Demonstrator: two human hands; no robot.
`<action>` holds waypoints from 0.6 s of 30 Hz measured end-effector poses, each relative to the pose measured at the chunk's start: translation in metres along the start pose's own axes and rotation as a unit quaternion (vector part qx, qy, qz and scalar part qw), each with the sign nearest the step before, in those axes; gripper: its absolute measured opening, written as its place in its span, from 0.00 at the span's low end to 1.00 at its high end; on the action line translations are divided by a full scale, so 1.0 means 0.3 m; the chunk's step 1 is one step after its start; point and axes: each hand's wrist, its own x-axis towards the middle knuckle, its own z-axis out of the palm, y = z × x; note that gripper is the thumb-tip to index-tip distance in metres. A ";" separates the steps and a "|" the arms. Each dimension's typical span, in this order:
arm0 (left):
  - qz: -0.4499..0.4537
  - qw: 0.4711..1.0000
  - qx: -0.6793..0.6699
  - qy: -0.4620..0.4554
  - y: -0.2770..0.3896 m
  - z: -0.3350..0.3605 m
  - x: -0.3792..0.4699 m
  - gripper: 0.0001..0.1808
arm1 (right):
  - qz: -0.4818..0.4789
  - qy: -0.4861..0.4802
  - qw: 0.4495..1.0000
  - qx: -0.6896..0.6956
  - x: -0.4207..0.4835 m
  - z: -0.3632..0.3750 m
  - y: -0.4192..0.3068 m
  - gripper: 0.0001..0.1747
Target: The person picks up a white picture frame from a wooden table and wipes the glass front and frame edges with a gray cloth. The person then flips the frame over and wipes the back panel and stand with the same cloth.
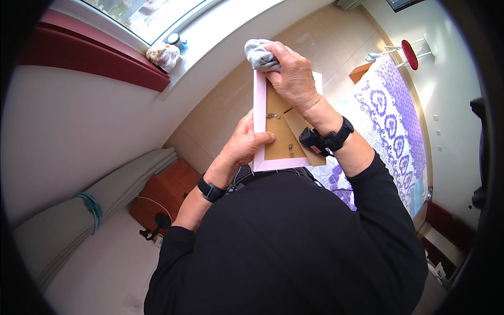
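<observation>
A picture frame with pale pink edges (260,98) is held up in front of me, its brown backing board (277,130) facing me. Metal clips and a folding stand flap (301,138) show on the back. My left hand (247,141) grips the frame's left side, the thumb lying over the edge onto the board. In my right hand (293,75) is a bunched grey cloth (261,55), at the frame's top left corner. My right wrist and forearm cover part of the frame's right side.
A bed with a purple and white patterned cover (378,118) lies to the right. Upper left is a windowsill (201,43) with a plastic bag (163,56) and a jar (173,39). A brown wooden cabinet (169,185) stands lower left beside a tied curtain (118,189).
</observation>
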 end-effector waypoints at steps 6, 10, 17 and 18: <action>-0.002 1.000 0.007 0.009 -0.018 -0.010 -0.003 0.34 | -0.082 -0.004 0.996 0.030 -0.007 0.028 -0.025 0.20; -0.002 1.000 -0.001 0.001 -0.028 -0.016 -0.005 0.34 | -0.112 -0.044 0.992 0.048 -0.056 0.017 -0.041 0.20; 0.005 0.999 0.039 0.025 -0.065 -0.019 0.003 0.31 | -0.095 -0.104 0.986 0.091 -0.174 -0.019 -0.100 0.21; 0.013 0.998 0.044 0.037 -0.076 -0.018 0.006 0.29 | -0.083 -0.124 0.985 0.088 -0.188 -0.030 -0.111 0.23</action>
